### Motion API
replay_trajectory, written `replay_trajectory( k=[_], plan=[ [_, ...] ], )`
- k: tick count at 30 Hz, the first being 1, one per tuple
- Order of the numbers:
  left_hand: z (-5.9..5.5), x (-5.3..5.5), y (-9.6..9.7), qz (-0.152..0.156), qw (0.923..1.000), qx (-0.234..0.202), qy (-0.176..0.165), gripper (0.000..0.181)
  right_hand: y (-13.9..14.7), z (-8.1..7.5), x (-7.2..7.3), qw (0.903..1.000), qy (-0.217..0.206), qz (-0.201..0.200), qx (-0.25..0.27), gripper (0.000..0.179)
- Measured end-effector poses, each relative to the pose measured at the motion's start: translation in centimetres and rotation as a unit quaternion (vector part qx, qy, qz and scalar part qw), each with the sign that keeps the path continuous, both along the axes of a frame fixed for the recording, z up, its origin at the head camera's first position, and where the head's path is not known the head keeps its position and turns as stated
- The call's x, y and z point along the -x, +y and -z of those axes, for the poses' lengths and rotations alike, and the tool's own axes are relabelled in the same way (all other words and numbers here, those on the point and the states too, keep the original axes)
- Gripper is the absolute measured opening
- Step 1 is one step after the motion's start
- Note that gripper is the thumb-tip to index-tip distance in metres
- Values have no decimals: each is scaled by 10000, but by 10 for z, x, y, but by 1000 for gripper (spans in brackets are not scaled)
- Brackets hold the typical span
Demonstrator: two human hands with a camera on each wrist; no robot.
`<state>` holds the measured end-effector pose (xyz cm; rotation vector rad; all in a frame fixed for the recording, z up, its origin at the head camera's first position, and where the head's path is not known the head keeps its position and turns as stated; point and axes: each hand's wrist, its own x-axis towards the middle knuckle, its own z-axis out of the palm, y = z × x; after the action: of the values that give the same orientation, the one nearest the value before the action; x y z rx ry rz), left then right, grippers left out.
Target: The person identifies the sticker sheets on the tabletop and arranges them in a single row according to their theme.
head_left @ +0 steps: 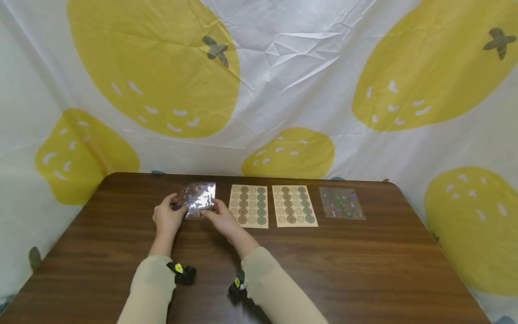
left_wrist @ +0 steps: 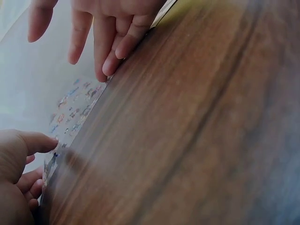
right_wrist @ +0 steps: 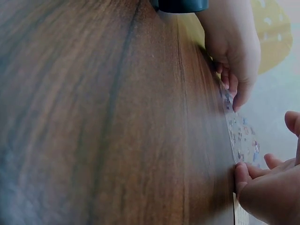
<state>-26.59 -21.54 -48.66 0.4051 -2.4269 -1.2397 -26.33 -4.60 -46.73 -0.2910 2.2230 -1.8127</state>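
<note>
A shiny clear sticker sheet (head_left: 198,198) with small coloured prints lies at the left of the row on the table, its surface bright with glare. My left hand (head_left: 169,217) pinches its left edge, thumb on top and the other fingers curled at the side. At the lower right edge, my right hand (head_left: 226,221) grips it between thumb and index finger, while the remaining fingers spread out, as the left wrist view shows. Small printed figures on the sheet (right_wrist: 243,138) show between both hands in the right wrist view.
Right of the hands lie two cream sheets of round stickers, one nearer (head_left: 248,207) and one farther right (head_left: 294,206). Another clear sticker sheet (head_left: 341,203) follows. The brown wooden table (head_left: 344,270) backs onto a white cloth with yellow fruit shapes (head_left: 287,153).
</note>
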Motion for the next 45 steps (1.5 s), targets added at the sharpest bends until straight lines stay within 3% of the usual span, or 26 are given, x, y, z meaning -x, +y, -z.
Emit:
replay_trajectory(
  k=[19,28,36,45],
  plan=[
    [0,-4,-3,361,9990,-141,209,54,0,4,1,10000,4,33,80,65],
    [1,-6,-8,594,9960,-624,256,54,-1,4,3,9984,-227,118,497,70],
    [2,-7,-10,554,9932,-980,308,52,-5,6,2,9945,-63,639,830,55],
    [-1,-14,-11,822,9783,-1816,572,54,-8,10,1,9864,439,1415,707,26]
  ],
)
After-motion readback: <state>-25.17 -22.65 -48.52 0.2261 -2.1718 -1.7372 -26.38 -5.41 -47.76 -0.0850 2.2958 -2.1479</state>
